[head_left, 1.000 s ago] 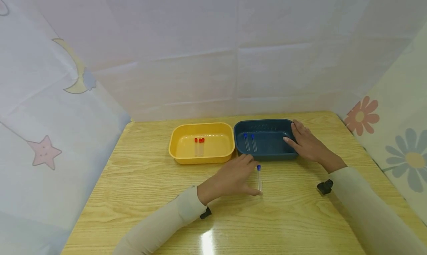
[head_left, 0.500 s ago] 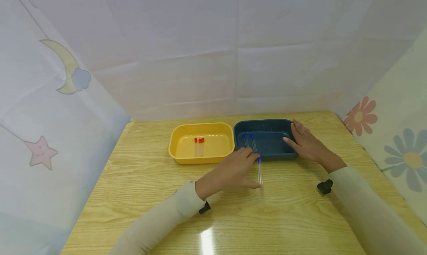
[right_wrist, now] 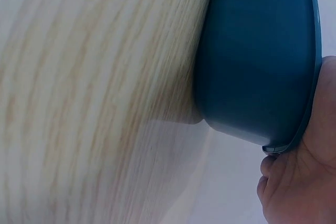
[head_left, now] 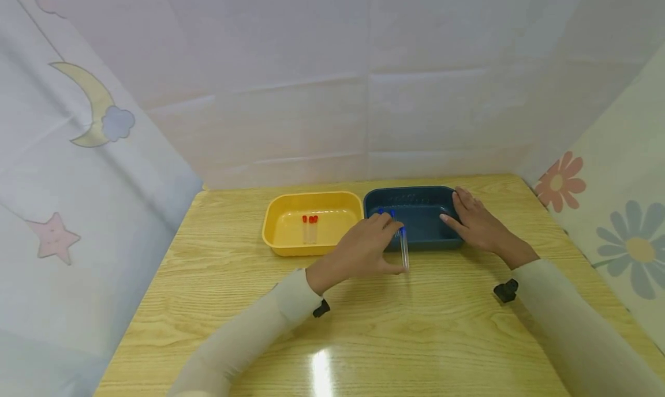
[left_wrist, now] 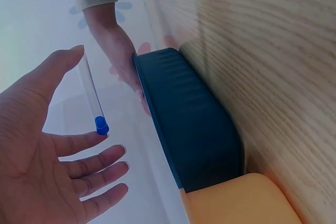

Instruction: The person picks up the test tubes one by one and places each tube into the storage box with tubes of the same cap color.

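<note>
My left hand [head_left: 361,250] pinches a clear test tube [head_left: 404,251] with a blue cap, thumb at the bottom end and index finger at the cap. It is held above the table before the front wall of the dark blue tray [head_left: 433,245]. In the left wrist view, the other fingers spread away from the tube [left_wrist: 91,92]. Inside the tray lie two more blue-capped tubes [head_left: 392,213], partly hidden behind my left hand. My right hand [head_left: 480,228] holds the tray's right end, thumb inside and fingers over the rim.
A yellow tray [head_left: 291,250] stands against the blue one's left side. Several red-capped tubes [head_left: 310,229] lie in it. Both trays sit toward the back of the wooden table [head_left: 447,328]. Printed cloth walls [head_left: 291,131] rise behind and at both sides.
My left hand has carried the blue-capped tube upward and forward, from the table before the blue tray to near its front rim. My right hand has stayed at the tray's right end.
</note>
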The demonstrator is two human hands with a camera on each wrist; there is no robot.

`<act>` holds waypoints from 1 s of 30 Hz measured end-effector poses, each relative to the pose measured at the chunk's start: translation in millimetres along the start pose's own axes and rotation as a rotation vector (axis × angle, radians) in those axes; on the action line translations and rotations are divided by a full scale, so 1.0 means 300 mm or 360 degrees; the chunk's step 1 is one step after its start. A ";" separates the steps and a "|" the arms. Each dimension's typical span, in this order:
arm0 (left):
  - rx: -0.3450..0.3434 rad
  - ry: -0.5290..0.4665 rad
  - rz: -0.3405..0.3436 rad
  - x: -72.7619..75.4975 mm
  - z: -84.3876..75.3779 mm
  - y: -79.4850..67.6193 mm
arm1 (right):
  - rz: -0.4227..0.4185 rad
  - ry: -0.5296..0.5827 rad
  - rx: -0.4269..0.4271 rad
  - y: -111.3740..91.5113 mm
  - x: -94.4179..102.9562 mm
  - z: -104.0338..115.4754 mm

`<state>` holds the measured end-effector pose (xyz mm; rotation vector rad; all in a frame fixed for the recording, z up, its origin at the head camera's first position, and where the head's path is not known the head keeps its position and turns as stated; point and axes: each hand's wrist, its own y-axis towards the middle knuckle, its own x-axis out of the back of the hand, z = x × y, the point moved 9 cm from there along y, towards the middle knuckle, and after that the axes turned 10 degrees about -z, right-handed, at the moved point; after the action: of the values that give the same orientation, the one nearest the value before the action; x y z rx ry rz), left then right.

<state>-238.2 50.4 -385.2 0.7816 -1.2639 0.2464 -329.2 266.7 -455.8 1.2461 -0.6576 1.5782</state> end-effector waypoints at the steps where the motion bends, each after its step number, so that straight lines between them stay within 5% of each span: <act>1: 0.0004 0.0002 -0.0007 -0.001 0.004 0.004 | 0.0002 0.0002 0.0001 0.000 0.000 0.000; 30: 0.0187 -0.0020 0.0014 -0.034 0.122 0.083 | 0.0002 0.0010 0.0003 0.000 -0.012 -0.014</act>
<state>-283.4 47.1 -381.6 0.8795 -1.2733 0.3259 -331.0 269.0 -460.7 1.2418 -0.6534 1.5833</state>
